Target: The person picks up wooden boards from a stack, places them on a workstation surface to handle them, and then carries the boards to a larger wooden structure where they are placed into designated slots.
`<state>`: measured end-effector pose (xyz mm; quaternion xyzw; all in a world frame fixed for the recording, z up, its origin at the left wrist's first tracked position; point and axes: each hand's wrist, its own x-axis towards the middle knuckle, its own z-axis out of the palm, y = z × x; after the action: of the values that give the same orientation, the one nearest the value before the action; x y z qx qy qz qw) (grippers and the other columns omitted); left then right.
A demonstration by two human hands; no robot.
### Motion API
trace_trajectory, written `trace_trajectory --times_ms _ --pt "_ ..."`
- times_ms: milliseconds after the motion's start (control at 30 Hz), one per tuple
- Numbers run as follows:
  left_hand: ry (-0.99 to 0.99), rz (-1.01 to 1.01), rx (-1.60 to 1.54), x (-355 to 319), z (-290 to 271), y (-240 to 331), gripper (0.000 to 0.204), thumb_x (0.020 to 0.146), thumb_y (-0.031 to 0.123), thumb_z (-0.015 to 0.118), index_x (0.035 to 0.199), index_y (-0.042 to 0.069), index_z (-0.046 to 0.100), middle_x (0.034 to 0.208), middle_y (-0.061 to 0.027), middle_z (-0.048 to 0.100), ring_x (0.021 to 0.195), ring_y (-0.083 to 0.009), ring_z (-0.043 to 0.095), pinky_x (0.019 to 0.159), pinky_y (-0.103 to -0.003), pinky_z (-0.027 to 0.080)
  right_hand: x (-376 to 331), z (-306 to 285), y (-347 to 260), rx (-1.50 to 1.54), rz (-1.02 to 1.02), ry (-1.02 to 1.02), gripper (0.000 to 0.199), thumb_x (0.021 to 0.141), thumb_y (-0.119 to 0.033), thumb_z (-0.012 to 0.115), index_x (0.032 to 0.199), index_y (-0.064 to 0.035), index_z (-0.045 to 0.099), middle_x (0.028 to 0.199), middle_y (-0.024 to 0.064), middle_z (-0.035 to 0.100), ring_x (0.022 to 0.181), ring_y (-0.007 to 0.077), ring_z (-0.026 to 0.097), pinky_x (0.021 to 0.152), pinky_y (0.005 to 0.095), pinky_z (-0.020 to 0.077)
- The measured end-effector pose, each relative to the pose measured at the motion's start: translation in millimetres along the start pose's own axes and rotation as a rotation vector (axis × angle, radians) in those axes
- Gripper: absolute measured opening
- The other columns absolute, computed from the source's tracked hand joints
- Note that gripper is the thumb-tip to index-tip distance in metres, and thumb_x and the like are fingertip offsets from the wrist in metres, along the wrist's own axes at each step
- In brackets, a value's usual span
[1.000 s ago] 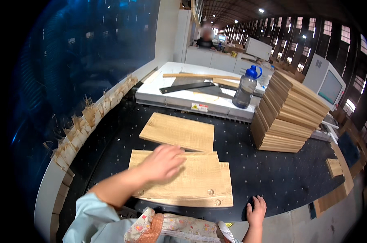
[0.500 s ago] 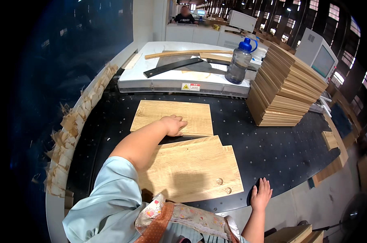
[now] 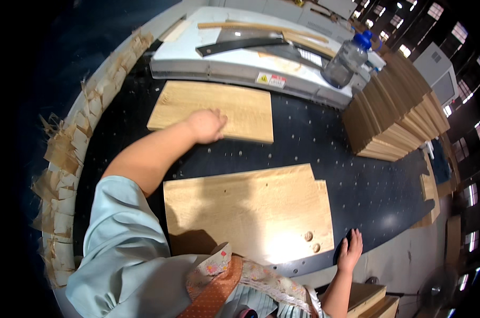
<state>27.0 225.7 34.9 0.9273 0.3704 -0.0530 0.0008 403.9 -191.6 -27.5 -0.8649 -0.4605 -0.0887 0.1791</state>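
Observation:
My left hand (image 3: 207, 126) lies on the near part of a light wood-grain board (image 3: 213, 106) at the far side of the black table. Its fingers rest on the top face, slightly bent, without wrapping round the board. Closer to me lie two overlapping boards of the same wood; the upper board (image 3: 250, 212) covers most of the lower board (image 3: 324, 212), whose right edge shows. Two round recesses are near their front right corner. My right hand (image 3: 350, 251) rests at the table's front edge, right of these boards, fingers stretched out and holding nothing.
A tall stack of boards (image 3: 393, 106) stands at the right. Behind the table, a white platform (image 3: 181, 47) bears wood strips, a black bar (image 3: 240, 46) and a blue-capped bottle (image 3: 347, 61). Torn brown tape lines the left rail (image 3: 65, 180). The black table (image 3: 356, 196) is dotted with studs.
My left hand and the far board have moved away from me, up close to the white platform. The gap to the near boards is wider. The view has tilted; my right hand stays by the edge.

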Motion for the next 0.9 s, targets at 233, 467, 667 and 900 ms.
trace_trajectory --times_ms 233,467,667,900 --pt "0.145 -0.088 -0.046 -13 26 -74 0.039 0.076 0.022 0.064 0.108 0.004 0.051 0.109 -0.0178 0.056 0.099 -0.0353 0.054 0.083 -0.041 0.044 3 3 3 0.021 -0.033 0.003 0.039 0.086 -0.023 0.05 0.123 -0.0092 0.05 0.131 0.0103 0.045 0.125 0.0298 0.037 0.103 0.0452 0.0248" --pt "0.182 -0.19 -0.187 -41 32 -123 0.029 0.075 0.013 0.065 0.1 0.006 0.053 0.098 -0.0127 0.058 0.095 -0.0334 0.054 0.079 -0.041 0.043 3 4 7 0.034 -0.059 0.038 0.038 0.085 -0.021 0.052 0.12 -0.0057 0.052 0.127 0.0133 0.048 0.122 0.0326 0.04 0.101 0.0417 0.0282" --pt "0.087 -0.366 -0.049 -52 28 -131 0.036 0.075 0.013 0.063 0.109 0.011 0.053 0.098 -0.0135 0.061 0.097 -0.0331 0.055 0.081 -0.042 0.044 4 6 5 0.055 -0.091 0.078 0.037 0.083 -0.019 0.054 0.117 -0.0049 0.053 0.125 0.0138 0.05 0.12 0.033 0.042 0.1 0.0416 0.0303" --pt "0.137 -0.116 -0.092 16 23 -30 0.056 0.088 0.037 0.05 0.137 0.018 0.032 0.144 -0.0104 0.025 0.134 -0.0297 0.02 0.106 -0.051 0.021 4 4 7 0.058 -0.083 0.071 0.037 0.082 -0.018 0.055 0.117 -0.0057 0.054 0.126 0.0132 0.05 0.119 0.0321 0.042 0.1 0.0414 0.0304"
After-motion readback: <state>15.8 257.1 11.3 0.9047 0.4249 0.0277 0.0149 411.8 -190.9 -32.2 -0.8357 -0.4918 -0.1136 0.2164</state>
